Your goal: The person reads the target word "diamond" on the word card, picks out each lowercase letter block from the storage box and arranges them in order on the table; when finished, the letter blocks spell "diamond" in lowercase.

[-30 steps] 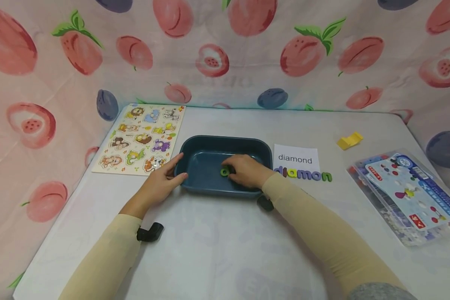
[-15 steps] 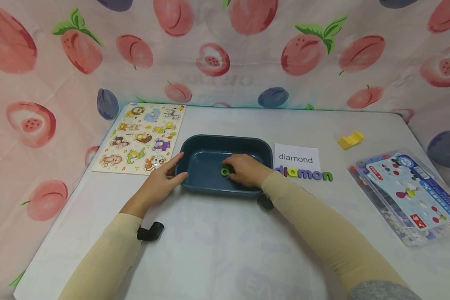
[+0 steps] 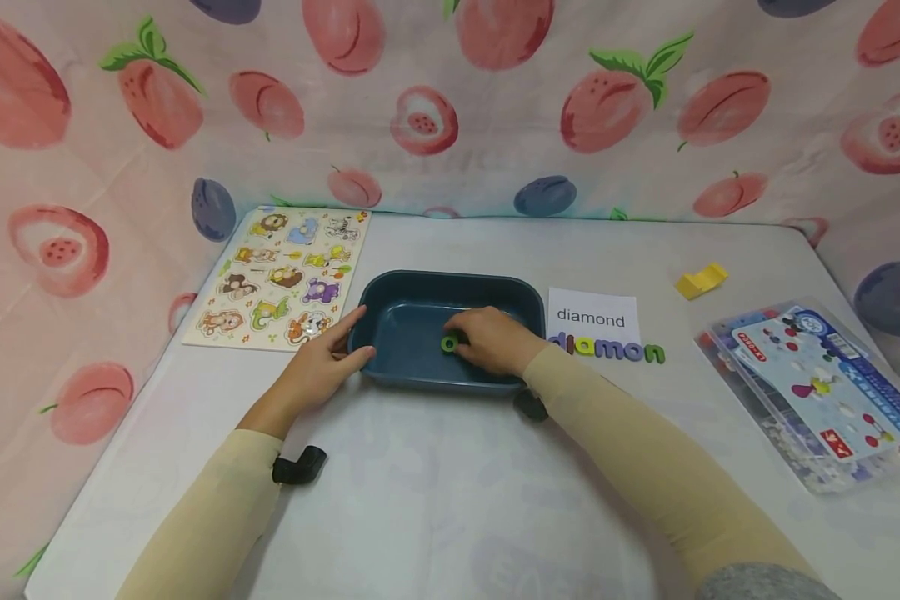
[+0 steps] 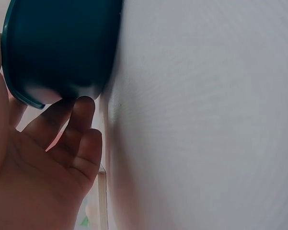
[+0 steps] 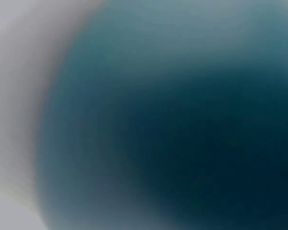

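A dark blue rectangular tray (image 3: 412, 383) stands mid-table. My left hand (image 3: 318, 367) holds its left end, thumb at the rim; in the left wrist view the fingers (image 4: 81, 120) lie against the outer wall. Inside the tray, my right hand (image 3: 492, 340) pinches a small green letter (image 3: 449, 343); its round holed part shows, while the rest is hidden by the fingers. To the tray's right lies a white card (image 3: 592, 308) printed "diamond", with coloured letters (image 3: 613, 349) spelling "diamon" in a row below it. The right wrist view shows only blurred tray wall (image 5: 110, 96).
An animal puzzle board (image 3: 281, 279) lies left of the tray. On the right are a yellow folded piece (image 3: 702, 282) and a clear plastic box (image 3: 817, 387) with a printed sheet and small parts. A peach-print cloth (image 3: 480, 150) hangs behind the table.
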`<state>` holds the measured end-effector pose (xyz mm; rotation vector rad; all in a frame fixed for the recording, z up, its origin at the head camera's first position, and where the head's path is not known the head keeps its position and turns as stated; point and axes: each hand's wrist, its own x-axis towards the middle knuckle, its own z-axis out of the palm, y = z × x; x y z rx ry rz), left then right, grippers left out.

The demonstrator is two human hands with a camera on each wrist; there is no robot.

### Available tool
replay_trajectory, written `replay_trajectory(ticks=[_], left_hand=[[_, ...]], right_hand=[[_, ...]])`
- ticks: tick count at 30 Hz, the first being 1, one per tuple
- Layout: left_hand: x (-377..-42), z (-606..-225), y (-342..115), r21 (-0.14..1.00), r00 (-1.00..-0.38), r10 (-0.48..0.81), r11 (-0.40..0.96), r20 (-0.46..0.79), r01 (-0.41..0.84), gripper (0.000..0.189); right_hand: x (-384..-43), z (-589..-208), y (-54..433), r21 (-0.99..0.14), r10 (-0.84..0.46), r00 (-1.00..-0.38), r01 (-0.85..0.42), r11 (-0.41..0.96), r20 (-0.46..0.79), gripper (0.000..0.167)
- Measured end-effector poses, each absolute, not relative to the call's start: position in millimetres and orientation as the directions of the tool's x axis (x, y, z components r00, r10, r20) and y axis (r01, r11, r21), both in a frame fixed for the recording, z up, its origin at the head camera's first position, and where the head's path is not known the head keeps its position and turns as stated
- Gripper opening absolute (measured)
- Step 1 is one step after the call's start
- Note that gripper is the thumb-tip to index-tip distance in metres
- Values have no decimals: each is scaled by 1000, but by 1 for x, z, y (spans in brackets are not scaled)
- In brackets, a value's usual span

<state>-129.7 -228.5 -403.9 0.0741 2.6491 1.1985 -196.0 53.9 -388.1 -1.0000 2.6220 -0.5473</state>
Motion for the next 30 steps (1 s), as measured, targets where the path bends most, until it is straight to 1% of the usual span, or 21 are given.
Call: replay_trajectory(ticks=[7, 13, 20, 30], left_hand=[[-130, -403, -228, 743, -972, 139, 667, -189, -49, 74], [-130, -402, -229, 744, -971, 138, 666, -193, -53, 74], [-131, -403, -229, 744, -971, 137, 666, -197, -57, 73], [-130, -402, -228, 737, -969, 130, 672, -211, -70, 73]], right_hand=[[-191, -373, 61, -453, -687, -725, -596, 662, -51, 36], [-186, -360, 73, -443, -662, -749, -582, 682, -34, 37], [-181, -351, 100, -457, -617, -787, -540, 707, -26, 37], [-174, -348, 140, -464, -575, -818, -516, 720, 18, 35]])
